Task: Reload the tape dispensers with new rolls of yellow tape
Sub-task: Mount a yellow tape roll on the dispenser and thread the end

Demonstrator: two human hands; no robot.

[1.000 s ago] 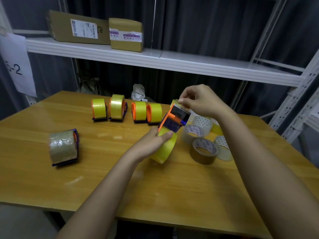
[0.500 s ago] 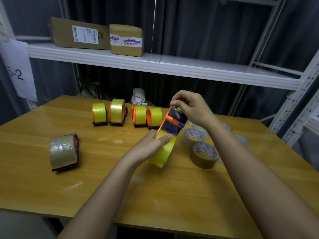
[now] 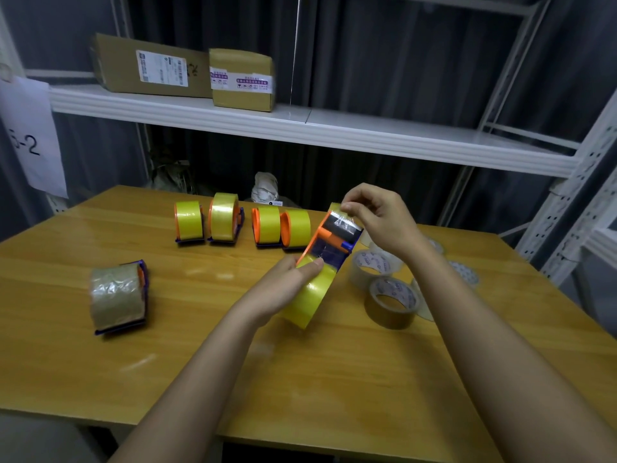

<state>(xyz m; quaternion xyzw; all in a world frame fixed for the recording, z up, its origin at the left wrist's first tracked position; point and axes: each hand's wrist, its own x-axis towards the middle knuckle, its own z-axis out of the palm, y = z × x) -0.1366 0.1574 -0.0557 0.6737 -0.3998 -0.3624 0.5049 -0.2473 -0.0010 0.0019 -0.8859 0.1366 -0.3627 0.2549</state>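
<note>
My left hand grips an orange and purple tape dispenser loaded with a yellow tape roll, held tilted above the table's middle. My right hand pinches the free end of the tape at the dispenser's top, over its black roller. Several dispensers with yellow rolls stand in a row at the back of the wooden table. One dispenser with a dull, brownish roll lies at the left.
Several loose clear and brown tape rolls lie to the right of my hands. A white metal shelf behind the table carries two cardboard boxes. A white paper sign hangs at the left. Shelf uprights stand at the right.
My right hand has shifted slightly right and now pinches the tape end over the roller. The dispenser stays in my left hand, hardly moved.
</note>
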